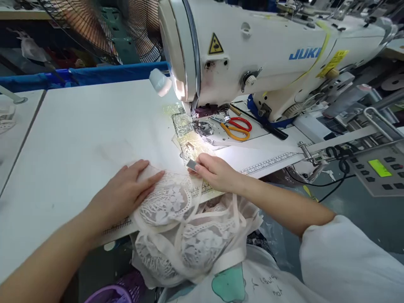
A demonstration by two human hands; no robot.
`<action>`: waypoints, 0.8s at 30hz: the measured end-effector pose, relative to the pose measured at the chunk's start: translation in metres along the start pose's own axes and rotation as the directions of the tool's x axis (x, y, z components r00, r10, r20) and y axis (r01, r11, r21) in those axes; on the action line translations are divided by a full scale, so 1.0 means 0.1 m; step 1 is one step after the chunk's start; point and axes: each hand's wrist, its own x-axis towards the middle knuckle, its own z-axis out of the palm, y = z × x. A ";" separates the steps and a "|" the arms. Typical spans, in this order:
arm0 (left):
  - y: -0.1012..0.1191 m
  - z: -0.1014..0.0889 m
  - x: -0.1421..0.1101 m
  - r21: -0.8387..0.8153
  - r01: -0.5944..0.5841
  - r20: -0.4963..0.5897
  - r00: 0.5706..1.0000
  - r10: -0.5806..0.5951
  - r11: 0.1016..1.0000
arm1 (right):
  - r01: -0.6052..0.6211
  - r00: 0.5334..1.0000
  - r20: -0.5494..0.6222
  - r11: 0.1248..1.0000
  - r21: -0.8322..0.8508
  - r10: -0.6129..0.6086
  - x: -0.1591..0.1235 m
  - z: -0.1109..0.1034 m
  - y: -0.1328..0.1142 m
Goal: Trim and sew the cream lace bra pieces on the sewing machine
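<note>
A white lace bra [168, 204] lies over the table's front edge, and its bulk hangs onto my lap. My left hand [131, 185] rests on the lace at the upper left, fingers stretched out flat. My right hand [214, 170] is closed around a small flat grey metal piece [191, 164], whose exact kind I cannot make out. It is at the bra's upper edge, and the fingers' undersides are hidden. Just beyond it, the needle area of a white JUKI sewing machine [233, 50] is lit, with clear and yellowish tape [186, 126] around the plate.
Scissors with red and orange handles [236, 128] lie under the machine arm. A measuring tape [268, 162] runs along the table's [72, 130] front edge. A control panel [378, 168] stands at the right, a fan [91, 25] behind. A purple basket [110, 292] is below.
</note>
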 end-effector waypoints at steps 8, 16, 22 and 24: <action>0.56 -0.12 0.15 0.065 0.198 0.008 0.980 -0.199 0.978 | 0.008 1.000 0.021 0.985 -0.173 -0.004 -0.02 0.08 0.02; 0.84 0.21 0.04 0.079 0.227 -0.158 0.964 -0.212 0.971 | 0.169 0.984 0.070 0.763 -0.624 -0.162 0.24 0.17 -0.14; 0.84 0.18 0.06 0.101 0.206 -0.173 0.967 -0.186 0.973 | 0.221 0.975 0.142 0.675 -0.704 -0.171 0.46 0.32 -0.21; 0.85 0.19 0.05 0.113 0.202 -0.198 0.964 -0.177 0.973 | 0.232 0.972 0.160 0.648 -0.725 -0.170 0.49 0.35 -0.21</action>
